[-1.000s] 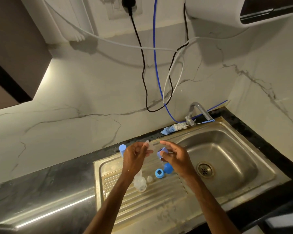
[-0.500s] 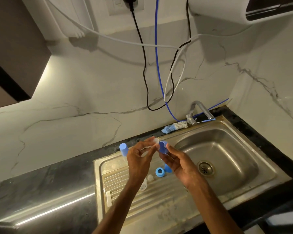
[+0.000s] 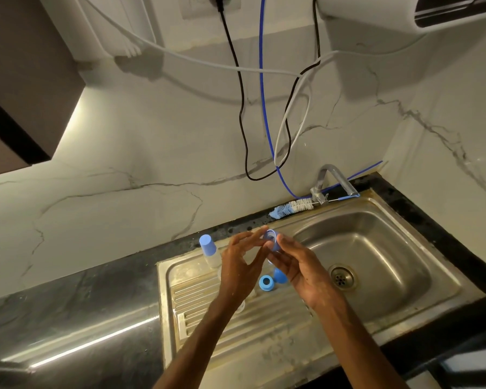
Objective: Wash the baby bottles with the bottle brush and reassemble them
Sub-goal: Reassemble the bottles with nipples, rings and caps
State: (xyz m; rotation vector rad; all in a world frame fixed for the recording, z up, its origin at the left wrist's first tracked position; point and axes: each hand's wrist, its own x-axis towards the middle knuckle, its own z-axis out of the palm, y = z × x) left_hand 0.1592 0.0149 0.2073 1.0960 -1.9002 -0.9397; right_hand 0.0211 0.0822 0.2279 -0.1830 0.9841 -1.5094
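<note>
While my right hand pinches the blue collar ring by its sides, opening turned up toward me, my left hand comes in w/ its fingertips at the ring's rim. Whether they're pinching a clear teat there or only touching, I can't tell; anything that pale is lost against skin and steel.

I've got the ring by its outer wall so the hole stays free. That's where a teat would have to seat, so I'd guess this is the reassembly part, not scrubbing. Both hands are up over the drainboard rather than the sink basin. Prob. sensible: a dropped piece lands on the ribs by the others instead of rolling to the drain.

The bottle brush lies on the back rim by the tap, well apart from my hands and out of the way. One capped bottle stands upright at the drainboard's back left corner, so it looks done. A second ring and a blue cap sit just beside each other below my hands, close enough to grab next. Something clear peeks out under my left wrist — a bottle body, maybe, but it's mostly hidden.
</note>
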